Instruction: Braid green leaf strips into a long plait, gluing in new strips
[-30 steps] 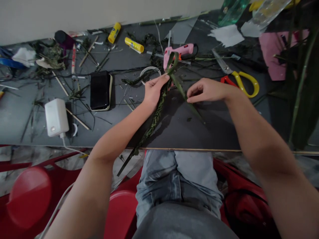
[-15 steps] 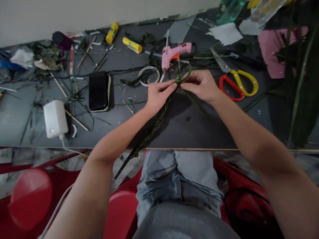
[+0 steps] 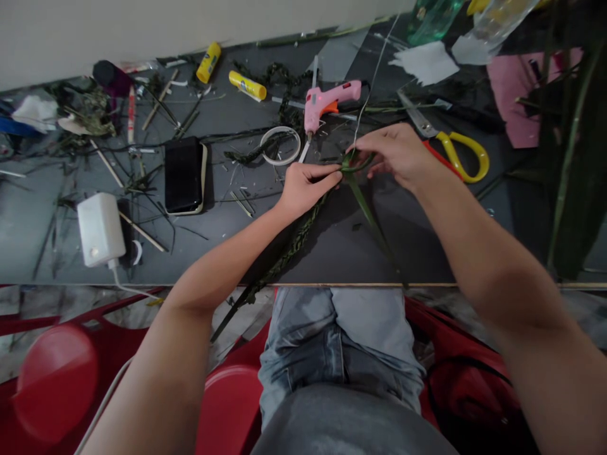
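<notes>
A braided strip of dark green leaf (image 3: 300, 239) slants from my hands down over the table's front edge. My left hand (image 3: 303, 188) pinches its upper end between thumb and forefinger, beside a small knot. From the knot a loose flat leaf strip (image 3: 368, 208) hangs down to the right. My right hand (image 3: 401, 151) has its fingers curled at the small leaf loop (image 3: 359, 167), closed on the leaf strip; part of the loop is hidden behind the fingers. A thin white strand (image 3: 367, 95) runs upward from these fingertips, past the pink glue gun (image 3: 313, 114).
Scissors with red and yellow handles (image 3: 462, 158) lie beside my right forearm. A tape ring (image 3: 279, 145), a phone (image 3: 183, 175), a white power adapter (image 3: 100, 229), two yellow glue sticks (image 3: 247, 85) and leaf scraps lie about. Pink paper (image 3: 516, 120) is at the right.
My right hand has shifted slightly right and turned, its fingers more curled. The leaf loop looks smaller and flatter. A long white strand now shows above it. My left hand keeps its pinch.
</notes>
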Available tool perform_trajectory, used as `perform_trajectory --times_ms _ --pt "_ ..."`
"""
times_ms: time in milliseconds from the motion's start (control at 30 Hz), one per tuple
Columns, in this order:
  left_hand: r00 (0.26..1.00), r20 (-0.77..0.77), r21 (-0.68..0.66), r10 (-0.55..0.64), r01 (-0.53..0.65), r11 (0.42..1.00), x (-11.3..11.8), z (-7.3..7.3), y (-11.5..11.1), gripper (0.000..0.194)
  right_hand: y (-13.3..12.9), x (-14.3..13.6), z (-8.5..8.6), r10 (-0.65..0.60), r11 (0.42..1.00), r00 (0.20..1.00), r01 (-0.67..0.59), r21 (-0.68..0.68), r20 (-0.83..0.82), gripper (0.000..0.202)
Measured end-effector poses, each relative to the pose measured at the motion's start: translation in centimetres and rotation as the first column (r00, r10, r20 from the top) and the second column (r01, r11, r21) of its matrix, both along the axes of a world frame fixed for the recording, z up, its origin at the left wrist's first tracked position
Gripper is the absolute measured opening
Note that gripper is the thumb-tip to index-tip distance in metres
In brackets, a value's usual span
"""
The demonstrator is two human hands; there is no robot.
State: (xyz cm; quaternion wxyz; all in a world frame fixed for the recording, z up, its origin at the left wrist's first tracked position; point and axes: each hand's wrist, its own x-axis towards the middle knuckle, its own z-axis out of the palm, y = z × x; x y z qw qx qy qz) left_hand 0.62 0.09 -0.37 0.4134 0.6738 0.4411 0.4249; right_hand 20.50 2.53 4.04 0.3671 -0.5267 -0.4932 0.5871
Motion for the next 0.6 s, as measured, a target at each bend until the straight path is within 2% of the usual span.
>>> perform_trajectory --times_ms 167,300,400,600 --pt "0.992 -0.123 0.07 0.009 -0.001 0.998 0.0 0.0 -0.3 0.017 0.1 0.6 -1.1 0.212 0.976 0.971 -0.217 0.036 0.108 0.032" --pt "0.98 -0.198 0.091 0.009 0.009 0.996 0.0 0.1 -0.4 0.018 0.3 1.1 -1.1 0.221 0.96 0.958 -0.247 0.131 0.182 0.028" --pt "0.983 -0.182 0.025 -0.033 0.038 0.999 0.1 0.3 -0.3 0.015 0.3 1.2 -0.9 0.224 0.947 0.944 -0.269 0.175 0.241 0.023" --pt "0.976 -0.053 -0.144 -0.212 0.202 0.969 0.2 0.6 -0.1 0.01 0.0 1.5 0.0 0.322 0.91 0.912 -0.373 0.184 0.255 0.015"
